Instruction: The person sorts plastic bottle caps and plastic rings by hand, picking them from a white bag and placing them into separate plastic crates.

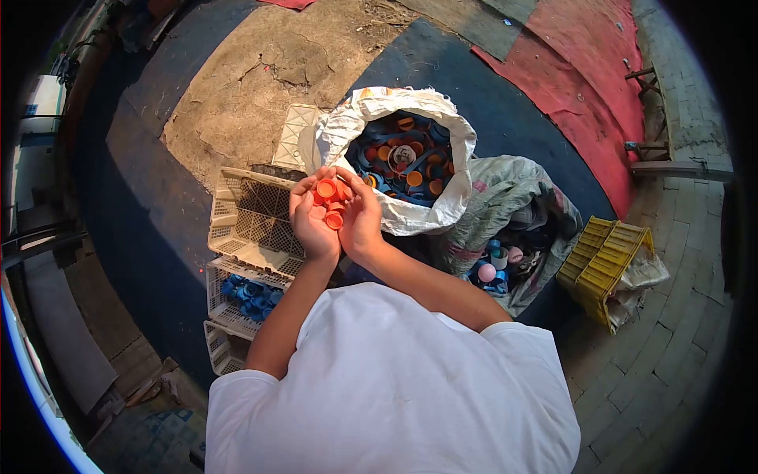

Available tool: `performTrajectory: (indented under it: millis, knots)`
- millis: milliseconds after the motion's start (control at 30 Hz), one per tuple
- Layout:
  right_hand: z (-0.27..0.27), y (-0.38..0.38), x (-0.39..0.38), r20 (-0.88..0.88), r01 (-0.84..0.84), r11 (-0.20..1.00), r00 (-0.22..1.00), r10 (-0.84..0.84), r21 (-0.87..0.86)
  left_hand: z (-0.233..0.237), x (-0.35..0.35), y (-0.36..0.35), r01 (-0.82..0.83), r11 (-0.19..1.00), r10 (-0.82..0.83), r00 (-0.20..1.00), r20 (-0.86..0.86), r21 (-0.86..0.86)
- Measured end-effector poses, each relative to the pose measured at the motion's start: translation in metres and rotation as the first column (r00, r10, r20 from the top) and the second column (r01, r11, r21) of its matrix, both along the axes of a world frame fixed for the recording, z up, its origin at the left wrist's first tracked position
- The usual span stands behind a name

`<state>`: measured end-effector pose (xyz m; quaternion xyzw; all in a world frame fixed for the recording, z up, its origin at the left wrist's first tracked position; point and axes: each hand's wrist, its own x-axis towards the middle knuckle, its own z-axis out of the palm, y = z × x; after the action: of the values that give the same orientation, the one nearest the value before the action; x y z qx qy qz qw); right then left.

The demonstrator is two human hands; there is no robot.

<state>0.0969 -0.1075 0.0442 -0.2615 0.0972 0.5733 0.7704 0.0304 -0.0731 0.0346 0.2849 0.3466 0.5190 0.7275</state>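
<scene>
My left hand point(313, 231) and my right hand point(364, 223) are cupped together, side by side. Between them lies a small heap of orange-red bottle caps point(326, 188). Just beyond the fingers stands a white woven sack point(452, 207), its mouth rolled down. Mixed caps point(414, 179), mostly dark blue and orange, fill it, with a pale round piece point(402, 156) on top. Close to my left hand, a beige plastic crate point(251, 175) lies with its inside showing.
Another crate point(225, 310) holds blue caps point(251, 297); a third crate point(223, 359) is nearer me. To the right are a greyish sack point(483, 193) with mixed plastic pieces and a yellow crate point(598, 261). Dark blue matting point(513, 110) and red matting point(588, 71) cover parts of the ground.
</scene>
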Motion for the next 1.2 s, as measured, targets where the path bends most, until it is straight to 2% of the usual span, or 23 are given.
performTrajectory:
  millis: [167, 233, 367, 467, 600, 667, 733, 767, 833, 967, 1100, 1200]
  knots:
    - [-0.010, -0.014, -0.015, -0.035, -0.092, 0.986, 0.995, 0.088, -0.136, -0.007, -0.012, -0.021, -0.141, 0.986, 0.137, 0.989, -0.048, -0.086]
    - [-0.011, -0.023, -0.025, -0.032, -0.159, 0.982, 0.987, 0.157, -0.097, -0.009, -0.029, -0.033, -0.194, 0.979, 0.191, 0.981, -0.044, -0.067]
    - [-0.020, -0.030, -0.055, -0.060, -0.289, 0.956, 0.957, 0.285, -0.055, -0.014, -0.068, -0.044, -0.327, 0.930, 0.333, 0.943, 0.009, -0.167]
    - [-0.025, -0.030, -0.081, -0.095, -0.353, 0.932, 0.934, 0.345, -0.085, -0.027, -0.099, -0.052, -0.432, 0.864, 0.462, 0.884, 0.067, -0.258]
    - [-0.021, -0.030, -0.117, -0.129, -0.463, 0.872, 0.886, 0.446, -0.161, -0.017, -0.132, -0.062, -0.513, 0.777, 0.584, 0.804, 0.114, -0.364]
    - [-0.032, -0.034, -0.138, -0.057, -0.513, 0.842, 0.857, 0.511, -0.169, -0.016, -0.153, -0.065, -0.561, 0.691, 0.665, 0.740, 0.098, -0.456]
    - [-0.029, -0.036, -0.163, -0.065, -0.556, 0.805, 0.829, 0.555, -0.206, -0.030, -0.179, -0.073, -0.564, 0.679, 0.697, 0.696, 0.173, -0.471]
    - [-0.036, -0.040, -0.177, -0.057, -0.574, 0.790, 0.815, 0.577, -0.216, -0.034, -0.192, -0.079, -0.586, 0.638, 0.726, 0.673, 0.139, -0.500]
    - [-0.043, -0.050, -0.210, -0.008, -0.614, 0.751, 0.776, 0.631, -0.243, -0.032, -0.222, -0.091, -0.596, 0.614, 0.755, 0.635, 0.163, -0.518]
    - [-0.058, -0.079, -0.297, 0.026, -0.722, 0.667, 0.675, 0.738, -0.181, -0.047, -0.310, -0.130, -0.632, 0.555, 0.823, 0.512, 0.246, -0.541]
    - [-0.064, -0.111, -0.389, 0.057, -0.865, 0.472, 0.469, 0.881, -0.169, -0.059, -0.405, -0.178, -0.656, 0.434, 0.901, 0.337, 0.274, -0.617]
    - [-0.077, -0.137, -0.458, 0.009, -0.901, 0.356, 0.366, 0.931, -0.248, -0.073, -0.469, -0.218, -0.699, 0.333, 0.943, 0.242, 0.229, -0.633]
